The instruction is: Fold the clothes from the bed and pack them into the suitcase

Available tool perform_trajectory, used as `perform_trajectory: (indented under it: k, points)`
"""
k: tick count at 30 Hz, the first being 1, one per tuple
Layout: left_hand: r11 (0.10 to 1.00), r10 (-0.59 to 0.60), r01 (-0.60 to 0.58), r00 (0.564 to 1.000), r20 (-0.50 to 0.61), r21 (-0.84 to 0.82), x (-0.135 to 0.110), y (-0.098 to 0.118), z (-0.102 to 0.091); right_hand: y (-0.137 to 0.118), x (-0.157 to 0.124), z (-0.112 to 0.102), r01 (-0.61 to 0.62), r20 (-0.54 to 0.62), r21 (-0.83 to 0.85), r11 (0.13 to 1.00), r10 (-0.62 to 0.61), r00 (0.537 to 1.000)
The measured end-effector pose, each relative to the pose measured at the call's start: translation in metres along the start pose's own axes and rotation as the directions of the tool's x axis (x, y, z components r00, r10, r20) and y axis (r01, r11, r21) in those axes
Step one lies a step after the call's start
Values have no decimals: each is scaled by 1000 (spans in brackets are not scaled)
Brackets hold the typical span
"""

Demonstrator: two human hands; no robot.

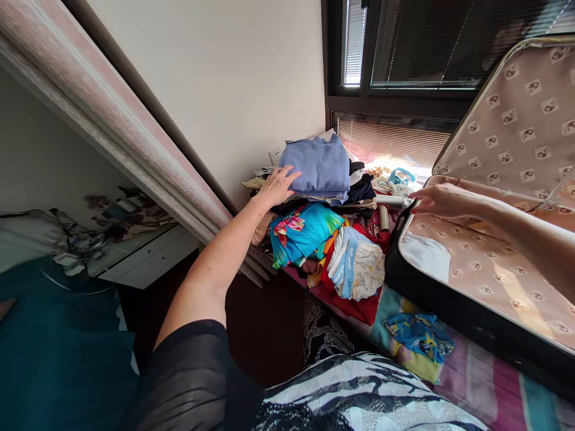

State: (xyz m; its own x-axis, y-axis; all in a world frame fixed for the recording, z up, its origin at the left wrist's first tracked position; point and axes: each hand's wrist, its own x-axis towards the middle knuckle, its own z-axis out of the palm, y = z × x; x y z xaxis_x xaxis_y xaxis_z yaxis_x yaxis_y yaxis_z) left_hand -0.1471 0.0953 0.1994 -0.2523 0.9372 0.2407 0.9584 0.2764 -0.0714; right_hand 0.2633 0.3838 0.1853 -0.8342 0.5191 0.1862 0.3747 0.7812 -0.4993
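My left hand (277,185) reaches out to a stack of folded clothes and rests with spread fingers against the side of a folded light-blue garment (317,164) on top. Below it lie a bright turquoise floral cloth (300,230) and a white printed piece (357,263). My right hand (438,199) hovers palm down, fingers stretched, over the near corner of an open suitcase (485,269) with a beige patterned lining. It holds nothing.
The suitcase lid (521,114) leans up against a dark window with blinds (404,48). A small blue-and-yellow garment (420,338) lies on the striped bedcover (494,383). A sliding wardrobe door frame (112,120) runs diagonally at left, with a teal cloth (54,347) below.
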Motion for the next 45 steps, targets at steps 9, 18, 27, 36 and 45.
perform_trajectory:
  k: [9, 18, 27, 36, 45]
  points:
    - [997, 71, -71, 995, 71, -1, 13, -11, -12, -110, 96, 42, 256, 159, -437, 862, -206, 966]
    - [992, 117, -120, 987, 108, 25, 19, -17, -10, -135, 150, 95, 280, 219, -486, 828, -195, 956]
    - [993, 86, -98, 983, 160, 66, 20, -16, -18, -141, 159, 104, 288, 214, -507, 813, -205, 955]
    - [997, 35, -40, 995, 89, 59, 37, -6, -23, -134, 175, 102, 287, 129, -488, 824, -257, 958]
    - [1000, 1, 0, 1000, 31, -5, 51, -7, -27, -124, 205, 72, 230, 52, -278, 933, -225, 973]
